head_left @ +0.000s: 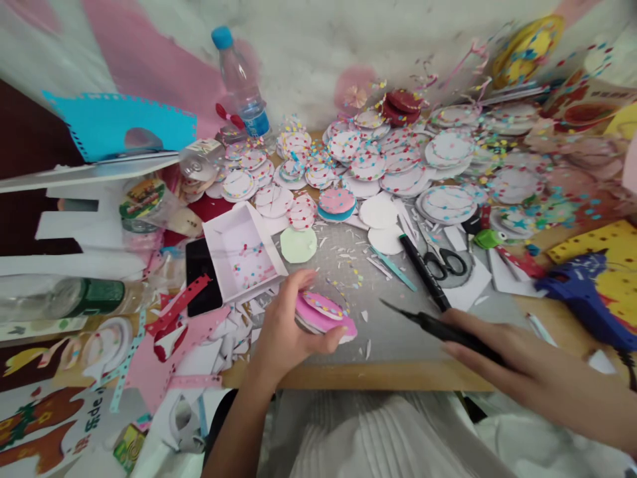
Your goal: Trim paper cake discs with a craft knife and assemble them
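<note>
My left hand (286, 332) is wrapped round a pink layered paper disc (323, 315) edged with small coloured dots, held above the grey mat near the table's front edge. To the right, my right hand (502, 352) grips a black-handled tool (460, 336), its thin dark tip pointing left toward the disc but apart from it. Behind the disc lies a pale green paper disc (298, 245). A black marker (423, 271) with a green cap and black-handled scissors (444, 260) rest on the mat beyond my right hand.
Many decorated white discs (368, 166) crowd the back. A white box (243, 255) of confetti and a dark phone (202, 279) stand left. At the back is a water bottle (243, 86); a blue glue gun (587, 292) lies right. Paper scraps litter the grey mat (338, 355).
</note>
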{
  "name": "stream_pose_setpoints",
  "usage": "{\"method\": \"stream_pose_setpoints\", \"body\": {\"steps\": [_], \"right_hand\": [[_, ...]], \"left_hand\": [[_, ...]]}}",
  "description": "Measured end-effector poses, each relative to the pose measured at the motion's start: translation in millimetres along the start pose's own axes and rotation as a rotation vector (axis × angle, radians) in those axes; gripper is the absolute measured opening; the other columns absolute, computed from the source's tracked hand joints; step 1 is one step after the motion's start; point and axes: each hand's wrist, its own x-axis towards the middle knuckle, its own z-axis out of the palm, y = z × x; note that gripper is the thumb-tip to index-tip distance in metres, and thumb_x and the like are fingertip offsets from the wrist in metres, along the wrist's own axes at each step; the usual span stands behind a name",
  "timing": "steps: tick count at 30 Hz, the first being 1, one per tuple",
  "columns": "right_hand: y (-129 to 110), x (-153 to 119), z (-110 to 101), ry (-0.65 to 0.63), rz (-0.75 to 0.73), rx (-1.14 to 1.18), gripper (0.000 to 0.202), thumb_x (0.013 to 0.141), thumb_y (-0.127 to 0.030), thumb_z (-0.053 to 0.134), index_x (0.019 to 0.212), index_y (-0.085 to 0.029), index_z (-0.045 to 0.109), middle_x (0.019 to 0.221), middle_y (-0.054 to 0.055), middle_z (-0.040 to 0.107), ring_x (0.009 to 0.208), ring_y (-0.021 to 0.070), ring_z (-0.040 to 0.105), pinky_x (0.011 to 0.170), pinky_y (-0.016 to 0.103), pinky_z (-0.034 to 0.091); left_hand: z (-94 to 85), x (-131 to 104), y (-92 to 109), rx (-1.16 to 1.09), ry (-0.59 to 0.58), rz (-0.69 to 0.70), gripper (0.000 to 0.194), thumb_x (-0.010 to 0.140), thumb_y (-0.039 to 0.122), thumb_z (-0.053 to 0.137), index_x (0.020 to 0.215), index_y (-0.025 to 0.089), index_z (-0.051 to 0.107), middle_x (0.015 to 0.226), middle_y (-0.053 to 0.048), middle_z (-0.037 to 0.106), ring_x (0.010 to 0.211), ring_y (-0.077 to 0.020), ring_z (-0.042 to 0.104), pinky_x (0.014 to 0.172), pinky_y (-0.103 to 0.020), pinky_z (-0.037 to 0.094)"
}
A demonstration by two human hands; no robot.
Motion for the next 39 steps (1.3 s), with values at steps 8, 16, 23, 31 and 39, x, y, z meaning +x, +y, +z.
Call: {"method": "stream_pose_setpoints", "body": {"steps": [8, 16, 23, 31, 39], "right_hand": [[-16, 39, 52, 0.314, 0.009, -0.152, 0.032, 0.096, -0.037, 0.044, 0.116, -0.014, 0.054, 0.102, 0.015, 0.067, 0.087, 0.0291, 0.068, 0.073, 0.042, 0.054], [-76, 41, 46, 0.452, -0.301, 0.348, 0.018, 0.096, -0.023, 0.047, 0.111, -0.021, 0.056, 0.097, 0.009, 0.061, 0.082, 0.0187, 0.061, 0.077, 0.035, 0.052], [-105, 67, 59, 0.23, -0.319, 0.389, 0.028, 0.095, -0.025, 0.051, 0.12, -0.015, 0.058, 0.106, 0.012, 0.07, 0.082, 0.019, 0.067, 0.073, 0.032, 0.054], [-104, 66, 58, 0.137, -0.373, 0.297, 0.033, 0.099, -0.022, 0.039, 0.127, -0.014, 0.054, 0.115, 0.016, 0.07, 0.094, 0.0225, 0.07, 0.077, 0.034, 0.056], [-99, 65, 64, 0.2, -0.261, 0.376, 0.021, 0.098, -0.021, 0.038, 0.11, -0.017, 0.054, 0.083, 0.006, 0.07, 0.067, 0.0165, 0.066, 0.06, 0.026, 0.049]], "left_hand": [[-2.2, -2, 13, 0.282, -0.054, 0.193, 0.1, 0.065, 0.05, 0.081, 0.143, 0.02, 0.026, 0.145, -0.021, 0.042, 0.135, -0.0374, 0.043, 0.106, -0.055, 0.042], [14.8, -11, 11, 0.252, 0.073, 0.363, 0.096, 0.073, 0.064, 0.068, 0.144, 0.018, 0.022, 0.154, -0.026, 0.023, 0.143, -0.0403, 0.025, 0.111, -0.061, 0.03], [22.3, -25, 5, 0.168, 0.157, 0.397, 0.053, 0.092, 0.023, 0.044, 0.142, 0.015, 0.028, 0.155, -0.021, 0.023, 0.146, -0.032, 0.023, 0.115, -0.057, 0.025], [54.0, -21, -4, -0.105, 0.468, 0.413, 0.043, 0.081, 0.027, 0.05, 0.123, 0.023, 0.046, 0.132, -0.011, 0.049, 0.122, -0.0301, 0.051, 0.103, -0.056, 0.04], [76.5, -9, 0, -0.214, 0.554, 0.347, 0.033, 0.078, 0.034, 0.045, 0.11, 0.026, 0.042, 0.109, -0.005, 0.058, 0.097, -0.0255, 0.061, 0.084, -0.052, 0.049]]}}
